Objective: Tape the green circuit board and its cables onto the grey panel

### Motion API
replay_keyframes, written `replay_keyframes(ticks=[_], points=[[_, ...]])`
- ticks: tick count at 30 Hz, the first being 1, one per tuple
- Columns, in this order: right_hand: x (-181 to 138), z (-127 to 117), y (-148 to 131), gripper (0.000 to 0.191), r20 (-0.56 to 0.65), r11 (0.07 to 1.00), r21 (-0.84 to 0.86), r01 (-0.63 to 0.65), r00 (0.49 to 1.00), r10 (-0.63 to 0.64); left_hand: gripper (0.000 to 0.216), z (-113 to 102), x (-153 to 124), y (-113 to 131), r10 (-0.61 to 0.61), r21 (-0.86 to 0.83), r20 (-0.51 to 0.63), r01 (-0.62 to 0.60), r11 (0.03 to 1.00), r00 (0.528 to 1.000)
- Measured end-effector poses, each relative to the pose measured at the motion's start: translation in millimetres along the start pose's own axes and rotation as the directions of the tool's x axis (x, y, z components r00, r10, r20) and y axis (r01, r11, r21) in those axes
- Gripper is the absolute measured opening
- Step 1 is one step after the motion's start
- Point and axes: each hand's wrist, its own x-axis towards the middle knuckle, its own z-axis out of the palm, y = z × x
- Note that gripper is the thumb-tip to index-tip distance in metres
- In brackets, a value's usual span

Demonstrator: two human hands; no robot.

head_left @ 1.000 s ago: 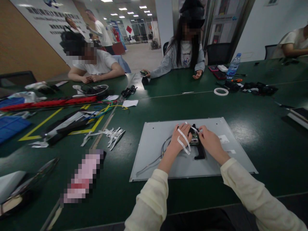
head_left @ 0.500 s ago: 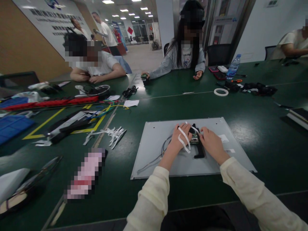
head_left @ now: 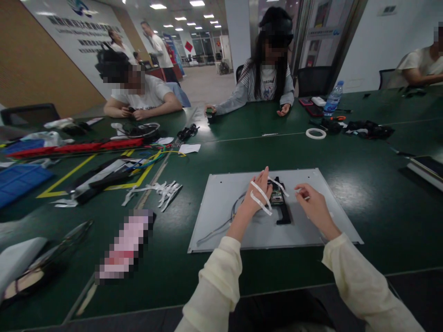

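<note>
On a light grey panel lies a black bracket with a small green circuit board. My left hand rests at the board's left side, fingers stretched out and partly covering it. White tape strips cling to the back of this hand. Another tape strip runs from near its fingers across the top of the board. My right hand hovers to the right of the bracket, apart from it, with fingers curled into a pinch; a small white bit shows at the fingertips. Grey cables trail left from under my left hand.
A tangle of white strips and a pixelated pink phone-shaped item lie to the left. A tape roll and a water bottle stand farther back. Two people sit across the green table.
My right hand has drawn away from the board to the right, its fingers curling. The tape end it was at now lies on the board's edge. My left hand has straightened its fingers.
</note>
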Motion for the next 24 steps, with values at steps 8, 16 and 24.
replay_keyframes(ticks=[8, 16, 24], points=[[-36, 8, -45, 0.039, 0.229, 0.863, 0.463, -0.203, 0.968, 0.104, 0.059, -43, -18, 43, -0.053, -0.120, -0.131, 0.037, 0.992, 0.990], [-54, 25, -57, 0.027, 0.341, 0.863, 0.469, -0.188, 0.940, 0.019, 0.056, -43, -33, 51, -0.149, -0.112, -0.206, 0.128, 0.986, 0.967], [-57, 16, -55, 0.022, 0.334, 0.844, 0.497, -0.202, 0.942, 0.028, 0.057, -42, -48, 49, -0.219, -0.033, -0.251, 0.218, 0.975, 0.943]])
